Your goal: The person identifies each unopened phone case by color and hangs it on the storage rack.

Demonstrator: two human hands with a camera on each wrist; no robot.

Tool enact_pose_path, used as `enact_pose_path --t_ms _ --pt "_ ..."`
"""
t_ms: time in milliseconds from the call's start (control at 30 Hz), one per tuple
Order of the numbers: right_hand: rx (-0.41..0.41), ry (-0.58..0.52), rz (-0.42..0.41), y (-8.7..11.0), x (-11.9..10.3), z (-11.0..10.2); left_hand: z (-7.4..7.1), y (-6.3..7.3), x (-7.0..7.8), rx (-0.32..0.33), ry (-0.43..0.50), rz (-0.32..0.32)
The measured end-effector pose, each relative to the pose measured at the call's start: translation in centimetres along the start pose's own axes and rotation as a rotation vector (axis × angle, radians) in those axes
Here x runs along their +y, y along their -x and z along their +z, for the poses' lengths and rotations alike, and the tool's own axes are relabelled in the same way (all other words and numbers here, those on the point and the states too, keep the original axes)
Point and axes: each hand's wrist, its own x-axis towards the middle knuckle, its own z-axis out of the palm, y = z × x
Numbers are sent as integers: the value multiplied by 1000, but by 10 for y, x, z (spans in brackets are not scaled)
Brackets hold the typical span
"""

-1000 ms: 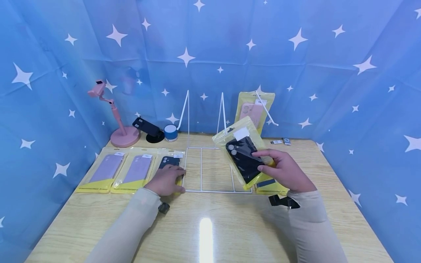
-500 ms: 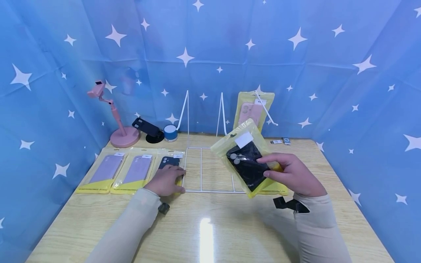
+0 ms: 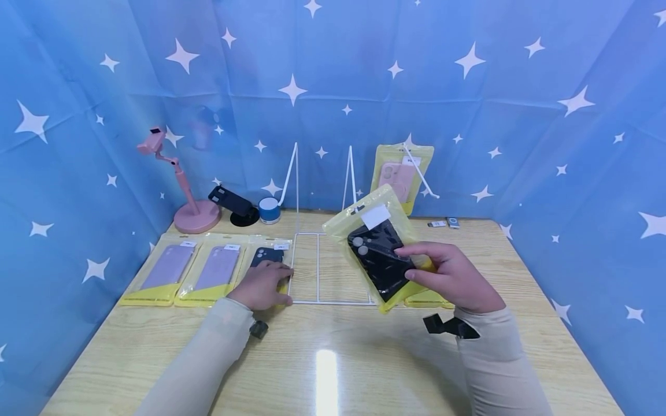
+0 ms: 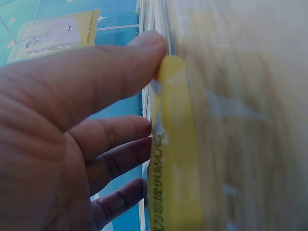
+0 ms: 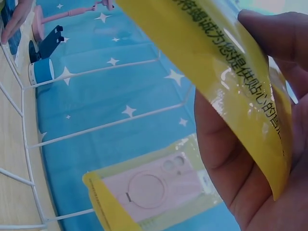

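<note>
My right hand (image 3: 460, 278) pinches a clear-and-yellow packet with a black phone case (image 3: 376, 249) inside, tilted and raised over the white wire rack (image 3: 318, 268). In the right wrist view, thumb and fingers clasp the packet's yellow printed end (image 5: 231, 72). My left hand (image 3: 262, 286) rests on another packaged dark phone case (image 3: 267, 254) at the rack's left side. The left wrist view has its fingers extended, touching the edge by the packet's yellow strip (image 4: 175, 144). A packaged pink phone case (image 3: 396, 178) hangs on the rack's right hook.
Two packaged purple phone cases (image 3: 167, 267) lie at the left. Behind them stand a pink phone stand (image 3: 196, 216), a black stand (image 3: 244, 216) and a small blue-and-white cylinder (image 3: 269, 211). Small USB items (image 3: 453, 223) lie at the back right. Another packet (image 3: 429, 299) lies beneath the right hand.
My right hand with the packaged black phone case shifted right and slightly down, then back left. The left hand has stayed in place.
</note>
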Motion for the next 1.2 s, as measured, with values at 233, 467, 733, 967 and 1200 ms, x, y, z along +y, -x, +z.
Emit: enact_pose_path --t_ms 233,467,733,967,1200 --pt "-10 50 67 -5 3 4 0 1 0 1 -5 3" --pt "-16 103 99 -12 4 13 -1 2 1 5 3 18" --pt "37 82 144 -20 9 28 -2 1 0 2 8 13" --pt "93 46 110 -27 15 43 -1 1 -2 3 -6 18" --pt "138 21 89 -32 20 52 1 0 -1 2 -1 12"
